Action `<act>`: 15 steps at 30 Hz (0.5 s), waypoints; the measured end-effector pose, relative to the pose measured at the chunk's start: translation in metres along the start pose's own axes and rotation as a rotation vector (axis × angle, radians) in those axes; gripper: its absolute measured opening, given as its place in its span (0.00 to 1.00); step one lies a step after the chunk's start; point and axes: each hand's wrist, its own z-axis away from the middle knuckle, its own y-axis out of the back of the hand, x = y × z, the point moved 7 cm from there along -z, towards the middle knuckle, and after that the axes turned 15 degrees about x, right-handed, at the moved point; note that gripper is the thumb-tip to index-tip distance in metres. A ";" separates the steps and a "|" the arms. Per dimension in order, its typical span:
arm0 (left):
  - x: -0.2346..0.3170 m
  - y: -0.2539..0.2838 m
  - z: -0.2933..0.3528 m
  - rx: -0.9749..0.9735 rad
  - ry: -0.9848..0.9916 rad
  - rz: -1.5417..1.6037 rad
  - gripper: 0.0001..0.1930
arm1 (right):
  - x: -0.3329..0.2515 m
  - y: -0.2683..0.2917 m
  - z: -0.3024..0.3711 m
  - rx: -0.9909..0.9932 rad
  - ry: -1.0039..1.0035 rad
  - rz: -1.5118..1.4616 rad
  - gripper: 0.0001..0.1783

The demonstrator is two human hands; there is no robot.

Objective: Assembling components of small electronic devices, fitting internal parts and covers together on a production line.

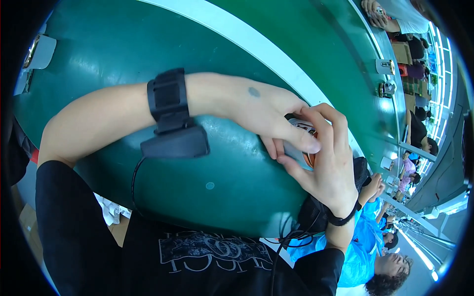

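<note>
Both hands meet over the green tabletop (237, 163), right of the middle. Between them is a small part (302, 124) with a pale, dark-marked face and a copper-coloured edge; fingers cover most of it, so its kind is unclear. My left hand (269, 112) reaches across from the left, its thumb laid over the part and its fingers beneath. From the lower right, my right hand (332, 165) curls its fingers over the part's far side, thumb at the near side. A black strapped device (173, 113) with a cable sits on my left wrist.
A white strip (232, 29) separates the tabletop from a brighter green surface (296, 29). Pale parts with metallic rings stand at the far left (42, 52) and far right (385, 66). Black cables (291, 239) hang near my right forearm. A person in blue (363, 249) sits close on the right.
</note>
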 end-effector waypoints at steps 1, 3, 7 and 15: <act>0.001 0.000 0.001 0.041 0.036 0.031 0.27 | -0.005 -0.001 -0.003 0.006 0.002 0.004 0.44; 0.003 0.002 0.003 0.098 0.050 0.041 0.28 | -0.008 -0.004 -0.006 -0.033 -0.050 0.005 0.45; -0.009 -0.003 0.000 0.098 -0.008 0.043 0.29 | -0.005 -0.009 0.000 -0.016 -0.066 0.006 0.44; -0.044 0.023 0.020 0.201 0.052 0.057 0.28 | -0.014 -0.046 -0.013 0.135 0.069 -0.125 0.33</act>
